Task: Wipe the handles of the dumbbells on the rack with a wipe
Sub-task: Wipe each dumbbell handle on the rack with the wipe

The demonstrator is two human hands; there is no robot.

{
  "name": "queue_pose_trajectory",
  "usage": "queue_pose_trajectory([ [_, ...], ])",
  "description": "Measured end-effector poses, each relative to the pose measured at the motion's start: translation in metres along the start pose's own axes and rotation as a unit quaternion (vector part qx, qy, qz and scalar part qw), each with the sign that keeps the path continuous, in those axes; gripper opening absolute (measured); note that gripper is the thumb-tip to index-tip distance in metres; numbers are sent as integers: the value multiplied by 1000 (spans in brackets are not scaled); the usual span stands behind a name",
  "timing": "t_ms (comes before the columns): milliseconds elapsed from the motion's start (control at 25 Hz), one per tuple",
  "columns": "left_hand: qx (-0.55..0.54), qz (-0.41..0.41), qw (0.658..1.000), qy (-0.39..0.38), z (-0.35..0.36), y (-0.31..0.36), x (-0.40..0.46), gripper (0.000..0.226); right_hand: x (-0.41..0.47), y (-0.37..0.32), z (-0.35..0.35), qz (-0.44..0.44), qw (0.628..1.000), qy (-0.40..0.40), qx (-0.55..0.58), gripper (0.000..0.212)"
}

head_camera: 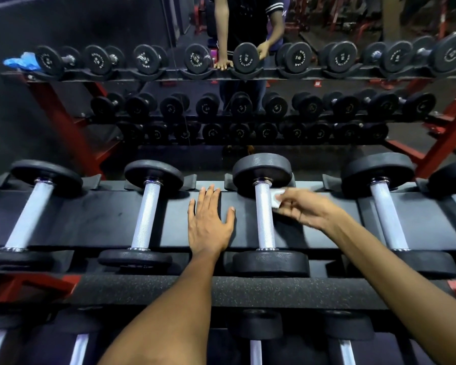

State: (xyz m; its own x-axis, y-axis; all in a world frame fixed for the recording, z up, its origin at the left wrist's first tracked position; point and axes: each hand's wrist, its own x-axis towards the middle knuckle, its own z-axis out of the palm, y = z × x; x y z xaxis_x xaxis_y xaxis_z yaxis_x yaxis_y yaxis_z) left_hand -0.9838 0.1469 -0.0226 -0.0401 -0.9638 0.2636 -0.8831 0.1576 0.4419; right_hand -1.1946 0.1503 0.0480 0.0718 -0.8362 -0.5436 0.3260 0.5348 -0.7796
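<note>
Several black dumbbells with silver knurled handles lie across the top shelf of the rack (103, 219). My right hand (303, 209) pinches a small white wipe (277, 197) against the right side of the handle (264, 219) of the third dumbbell, near its far end. My left hand (208, 219) rests flat with straight fingers on the black shelf between the second dumbbell's handle (146, 214) and the third. More handles lie at the far left (28, 214) and at the right (387, 214).
A mirror behind the rack reflects the dumbbell rows and a person's arms. A padded front rail (248, 288) runs below the shelf, with a lower row of dumbbells (258, 327) under it. A blue crumpled item (21, 61) shows at upper left. Red frame legs (63, 122) flank the rack.
</note>
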Motion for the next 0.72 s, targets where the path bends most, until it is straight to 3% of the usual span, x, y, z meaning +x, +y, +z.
queue_pose_trajectory([
  [120,0,0,1000,-3,0,0,1,60,-22,24,-10,99,969,-118,-194,23],
  [160,1,2,1000,-2,1,-1,2,60,-18,20,-9,103,967,-113,-203,24],
  [320,19,-1,1000,-7,0,0,1,64,10,0,8,25,1000,-18,0,26],
  [480,40,-2,999,-19,1,-1,2,65,-27,26,-11,93,971,-115,-187,17],
  [560,38,-2,999,-18,2,-1,4,63,-23,14,-7,-2,989,-25,-147,17],
  [640,31,-4,999,-17,2,-1,4,62,-22,3,11,-168,974,66,-138,20],
  [720,28,-5,999,-19,1,-1,1,61,-32,12,13,-249,942,41,-222,14],
])
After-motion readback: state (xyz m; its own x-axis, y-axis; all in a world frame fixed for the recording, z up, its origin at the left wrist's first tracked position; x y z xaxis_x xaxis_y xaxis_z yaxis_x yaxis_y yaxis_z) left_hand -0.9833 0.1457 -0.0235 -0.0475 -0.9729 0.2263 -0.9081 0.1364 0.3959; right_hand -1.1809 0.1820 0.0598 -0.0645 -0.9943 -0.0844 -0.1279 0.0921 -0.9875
